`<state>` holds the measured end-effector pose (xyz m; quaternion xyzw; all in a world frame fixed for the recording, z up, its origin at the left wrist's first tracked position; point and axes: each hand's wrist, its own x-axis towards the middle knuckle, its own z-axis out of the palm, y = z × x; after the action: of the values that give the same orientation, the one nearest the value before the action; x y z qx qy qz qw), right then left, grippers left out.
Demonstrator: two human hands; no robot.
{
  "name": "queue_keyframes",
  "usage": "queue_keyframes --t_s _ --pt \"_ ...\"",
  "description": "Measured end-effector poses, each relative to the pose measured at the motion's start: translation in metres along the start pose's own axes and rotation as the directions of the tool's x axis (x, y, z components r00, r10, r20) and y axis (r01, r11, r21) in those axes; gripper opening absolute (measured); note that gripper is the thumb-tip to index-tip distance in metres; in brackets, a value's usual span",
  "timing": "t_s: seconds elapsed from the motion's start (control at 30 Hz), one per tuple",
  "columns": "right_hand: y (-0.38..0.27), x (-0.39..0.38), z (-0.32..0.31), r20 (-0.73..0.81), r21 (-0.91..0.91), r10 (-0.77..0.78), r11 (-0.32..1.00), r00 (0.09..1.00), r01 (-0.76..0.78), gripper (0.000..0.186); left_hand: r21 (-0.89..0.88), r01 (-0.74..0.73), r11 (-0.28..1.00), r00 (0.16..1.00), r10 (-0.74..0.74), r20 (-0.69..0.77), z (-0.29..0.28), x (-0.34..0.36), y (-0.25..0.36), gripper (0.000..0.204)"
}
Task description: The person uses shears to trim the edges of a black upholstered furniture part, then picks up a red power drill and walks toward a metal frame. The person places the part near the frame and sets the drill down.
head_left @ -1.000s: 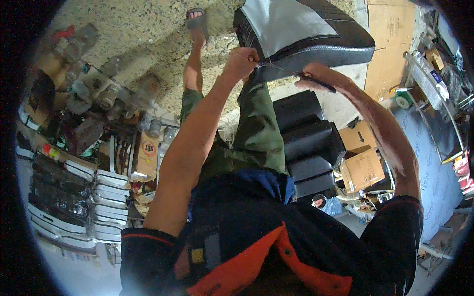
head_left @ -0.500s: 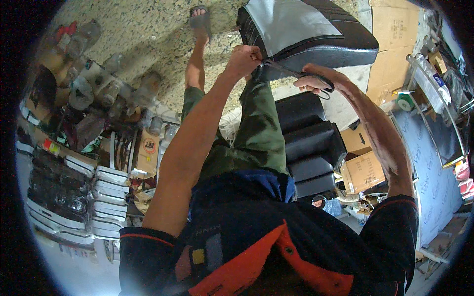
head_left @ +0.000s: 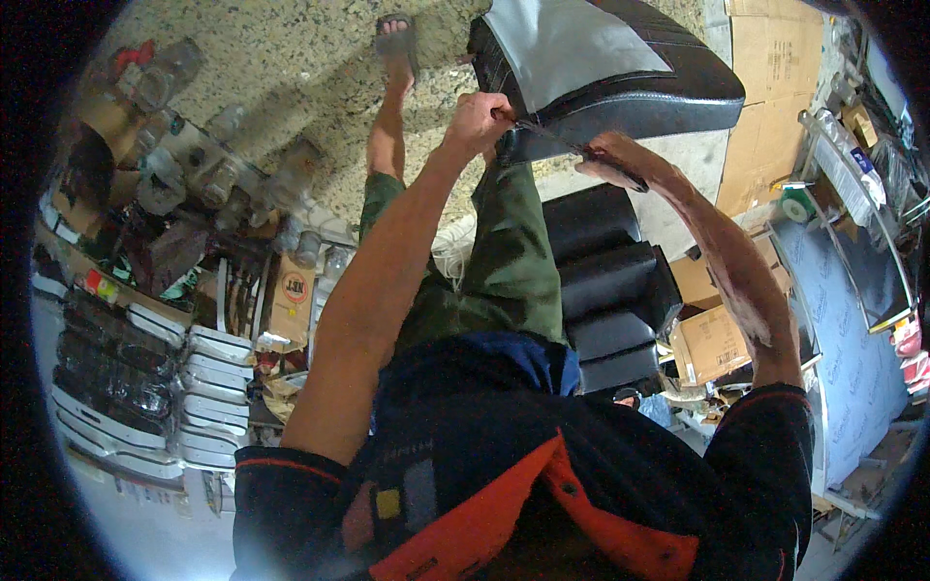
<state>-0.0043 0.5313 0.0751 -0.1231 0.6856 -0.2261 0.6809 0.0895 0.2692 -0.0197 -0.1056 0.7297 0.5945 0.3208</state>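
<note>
Where speckled floor (head_left: 291,58) spreads, clutter (head_left: 174,257) crowds left; cardboard (head_left: 775,87) — beside black cushion (head_left: 630,108).

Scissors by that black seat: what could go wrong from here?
First, the tips of the scissors, held in the right hand, point at the fingertips of the left hand and look very close, so a slip might nick a finger.

Second, the blades pass in front of the black padded seat in this view; if they are near enough, which I can't tell, they could scratch its cover.
</note>
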Motion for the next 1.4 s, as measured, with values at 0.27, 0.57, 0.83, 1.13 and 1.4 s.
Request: queue_keyframes --t_s 0.27,0.57,0.83,1.13,1.4 --pt "0.025 0.003 0.002 -0.006 -0.131 -0.194 0.973 0.981 0.192 0.038 -0.017 0.066 0.998 0.998 -0.067 -0.016 0.004 0.000 -0.004 0.015" --pt "0.038 0.016 -0.001 -0.015 -0.236 -0.385 0.898 0.923 0.371 0.039 0.045 -0.075 0.996 0.996 0.077 -0.051 0.009 -0.002 -0.008 0.017" --pt "0.024 0.002 -0.005 -0.115 0.175 -0.287 0.937 0.951 0.303 0.040 0.100 -0.025 0.995 0.998 0.031 -0.059 0.014 -0.005 -0.007 0.019" --pt "0.044 -0.034 -0.008 0.023 -0.256 -0.290 0.923 0.957 0.286 0.038 0.245 0.005 0.969 0.994 0.022 -0.107 0.018 -0.008 0.011 0.017" --pt "0.010 -0.076 0.043 0.031 0.463 0.113 0.879 0.993 -0.115 0.044 0.299 0.081 0.951 0.964 0.002 -0.266 0.037 -0.016 0.037 0.021"
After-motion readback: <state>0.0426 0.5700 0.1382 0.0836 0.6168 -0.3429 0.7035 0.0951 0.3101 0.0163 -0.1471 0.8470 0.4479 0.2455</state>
